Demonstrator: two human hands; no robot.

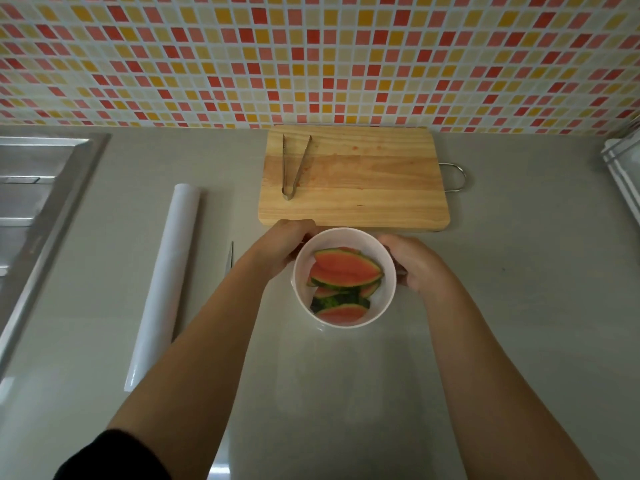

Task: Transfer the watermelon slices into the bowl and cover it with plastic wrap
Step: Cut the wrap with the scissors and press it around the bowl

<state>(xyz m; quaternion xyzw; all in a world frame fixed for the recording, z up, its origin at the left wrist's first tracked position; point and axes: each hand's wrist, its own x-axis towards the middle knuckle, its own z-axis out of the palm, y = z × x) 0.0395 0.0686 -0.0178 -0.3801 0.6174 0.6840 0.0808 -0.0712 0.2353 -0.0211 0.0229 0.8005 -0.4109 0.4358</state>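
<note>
A white bowl stands on the grey counter just in front of the cutting board. Several watermelon slices lie inside it, red flesh up, green rind at their edges. My left hand wraps the bowl's left side and my right hand wraps its right side. A faint sheen of clear plastic wrap seems to lie on the counter in front of the bowl, hard to make out. The white plastic wrap roll lies lengthwise on the counter to the left.
A wooden cutting board with red juice stains sits behind the bowl, metal tongs on its left part. A knife blade shows beside my left forearm. A steel sink is at far left, a white rack at far right.
</note>
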